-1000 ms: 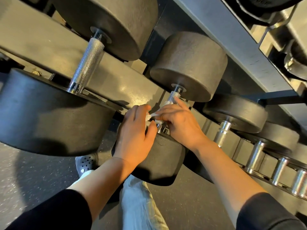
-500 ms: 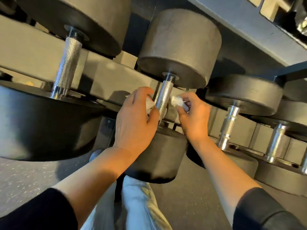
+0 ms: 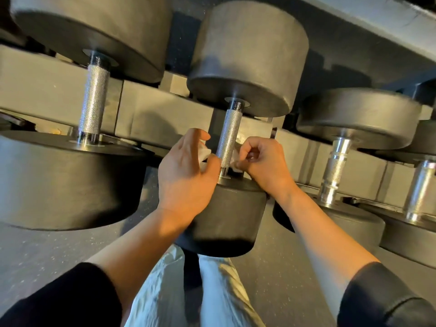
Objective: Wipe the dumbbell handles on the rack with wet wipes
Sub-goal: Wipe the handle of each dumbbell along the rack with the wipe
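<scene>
A knurled steel handle [image 3: 229, 135] of the middle black dumbbell [image 3: 247, 55] stands on the rack [image 3: 160, 114]. A white wet wipe [image 3: 204, 154] passes behind the lower part of this handle. My left hand [image 3: 186, 175] grips the wipe's end on the handle's left side. On the right side, my right hand [image 3: 264, 164] pinches the wipe's other end [image 3: 236, 165] with its fingers curled. Much of the wipe is hidden by my hands and the handle.
A larger dumbbell with a knurled handle [image 3: 94, 102] sits to the left. Smaller dumbbells with smooth chrome handles [image 3: 335, 171] line up to the right. An upper rack beam [image 3: 354, 24] runs overhead. Dark speckled floor [image 3: 47, 256] and my pale trousers [image 3: 219, 291] lie below.
Both hands were clasped over the handle; they parted to either side of it. My right hand dropped lower and closed on the wipe's right end. The view moved closer.
</scene>
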Demonstrator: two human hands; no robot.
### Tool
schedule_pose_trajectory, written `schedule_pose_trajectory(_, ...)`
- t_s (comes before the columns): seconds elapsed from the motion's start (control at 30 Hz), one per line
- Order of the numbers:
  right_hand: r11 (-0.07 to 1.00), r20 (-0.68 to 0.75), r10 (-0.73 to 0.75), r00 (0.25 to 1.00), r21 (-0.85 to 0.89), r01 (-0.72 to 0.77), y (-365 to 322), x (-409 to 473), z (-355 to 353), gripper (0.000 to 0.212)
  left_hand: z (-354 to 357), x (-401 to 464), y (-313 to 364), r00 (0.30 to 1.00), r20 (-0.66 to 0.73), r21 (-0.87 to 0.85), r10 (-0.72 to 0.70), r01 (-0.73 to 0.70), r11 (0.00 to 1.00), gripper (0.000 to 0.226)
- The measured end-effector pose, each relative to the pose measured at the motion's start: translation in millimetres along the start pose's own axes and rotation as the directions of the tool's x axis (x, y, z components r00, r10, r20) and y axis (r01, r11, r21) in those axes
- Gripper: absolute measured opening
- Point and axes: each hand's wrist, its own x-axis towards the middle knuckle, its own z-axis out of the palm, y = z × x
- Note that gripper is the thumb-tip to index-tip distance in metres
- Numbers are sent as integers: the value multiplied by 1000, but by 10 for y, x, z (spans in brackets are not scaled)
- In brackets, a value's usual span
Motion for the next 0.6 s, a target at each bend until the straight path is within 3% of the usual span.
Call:
schedule_pose_trajectory(0.17, 999, 60, 14, 998, 40, -16, -35, -104, -125, 34, 8, -8, -5, 1000, -20, 16, -11, 12, 1000, 36)
schedule_pose_trajectory(0.33, 989, -84, -92, 992, 109, 101, -352, -143, -167, 32, -28, -43, -28, 998, -52, -75, -30, 26, 997, 34)
schedule_pose_trajectory(0.6, 970, -32, -234, 972, 61, 235, -922, 18, 256, 38, -611, -35, -229, 989, -144, 33, 15, -10, 999, 35)
